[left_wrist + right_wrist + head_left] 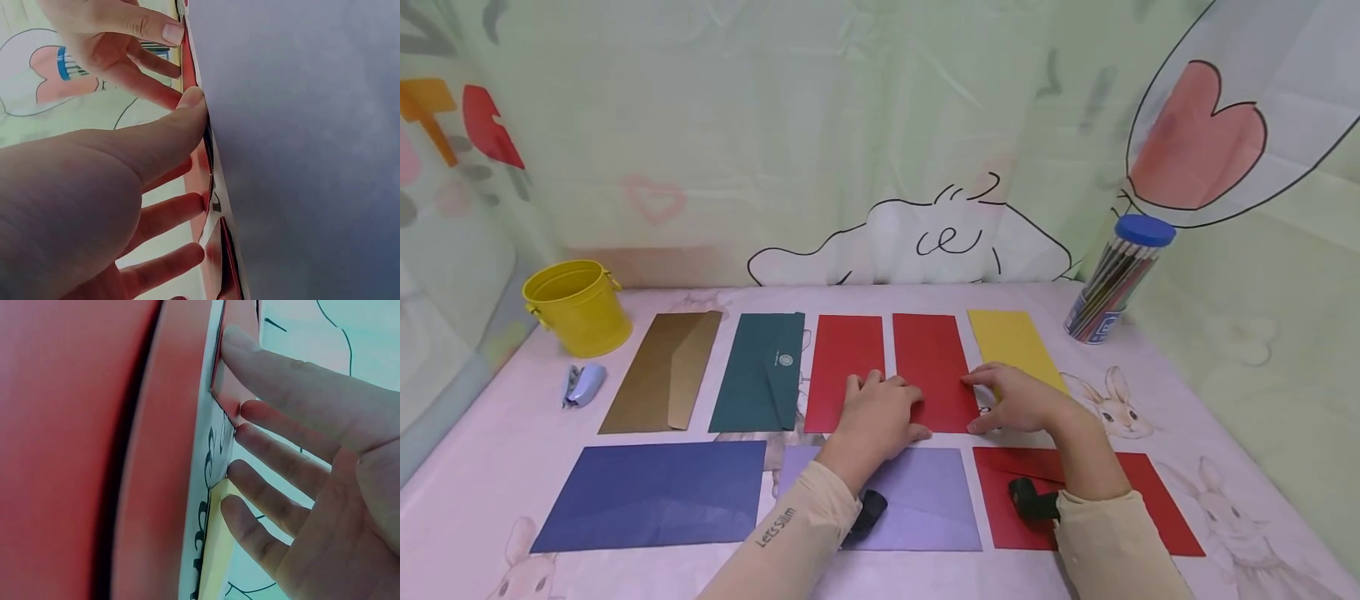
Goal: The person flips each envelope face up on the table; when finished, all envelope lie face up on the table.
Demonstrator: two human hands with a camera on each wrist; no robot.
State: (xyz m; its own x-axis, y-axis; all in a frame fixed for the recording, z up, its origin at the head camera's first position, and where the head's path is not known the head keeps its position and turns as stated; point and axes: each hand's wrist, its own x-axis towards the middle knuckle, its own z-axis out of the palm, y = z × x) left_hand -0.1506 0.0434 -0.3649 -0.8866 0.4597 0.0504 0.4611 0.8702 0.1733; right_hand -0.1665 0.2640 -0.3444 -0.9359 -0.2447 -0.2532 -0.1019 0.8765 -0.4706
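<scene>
Two red envelopes lie side by side in the middle of the back row. My left hand (880, 417) is spread over the lower gap between them, fingers over the left red envelope (850, 346) and thumb near the lower left corner of the right red envelope (928, 354). At that envelope's right edge is my right hand (1028, 398), its fingertips (239, 337) and thumb low along the edge. The envelope lies flat. Partly under the right hand is a yellow envelope (1011, 337). The left wrist view is largely filled by the lilac envelope (312, 150).
In front lie a blue envelope (655, 492) and another red envelope (1153, 500). Brown (655, 367) and green (752, 367) envelopes lie at left. A yellow bucket (580, 312) and a small lilac stapler (582, 385) stand far left; a pencil tub (1116, 287) is back right.
</scene>
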